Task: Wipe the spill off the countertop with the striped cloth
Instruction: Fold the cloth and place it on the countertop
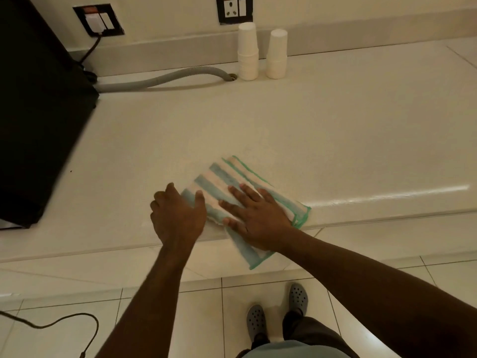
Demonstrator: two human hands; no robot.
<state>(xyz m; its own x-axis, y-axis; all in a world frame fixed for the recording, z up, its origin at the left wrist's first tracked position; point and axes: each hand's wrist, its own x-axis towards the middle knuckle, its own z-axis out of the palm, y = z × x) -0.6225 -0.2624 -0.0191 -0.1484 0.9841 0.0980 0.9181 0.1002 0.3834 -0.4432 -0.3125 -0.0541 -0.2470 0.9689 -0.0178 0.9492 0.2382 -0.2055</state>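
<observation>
Both hands are open-fingered: the right hand (255,218) lies flat on the striped cloth (232,184) at the counter (335,140) near edge, the left hand (178,215) touches its left side. Far off stand two paper-cup stacks (248,51), a grey hose (165,78); a black appliance (36,112) sits left.

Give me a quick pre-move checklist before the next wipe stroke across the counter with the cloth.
1. Right hand flat on the striped cloth: ok, palm down with fingers spread.
2. Left hand ready to help: ok, at the cloth's left edge; grip cannot tell.
3. Cloth fully on the countertop: not ok, its near corner hangs over the front edge.
4. Spill location: cannot tell, no clear wet patch shows around the cloth.
5. Path ahead clear: ok, the paper cups and grey hose sit far back by the wall.
6. Black appliance clearance: ok, well left of the cloth.
</observation>
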